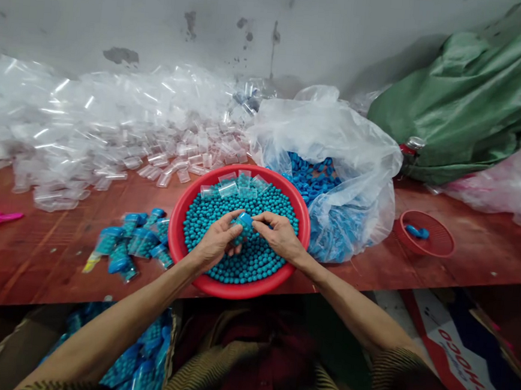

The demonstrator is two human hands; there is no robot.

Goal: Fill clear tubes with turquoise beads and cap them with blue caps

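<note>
While I look down in the head view, my left grip [216,238] is clamped around a small clear tube [240,236] with a blue cap [245,219], above the turquoise beads [254,268] in the red basin [176,224]. My right grip [281,237] has its fingertips at the cap's right edge; whether they pinch it I cannot tell. The capped end lies uppermost, the long axis sloping down between my hands, so my right grip is nearer the cap. Capped tubes [142,243] lie left of the basin on the worktop [69,276].
</note>
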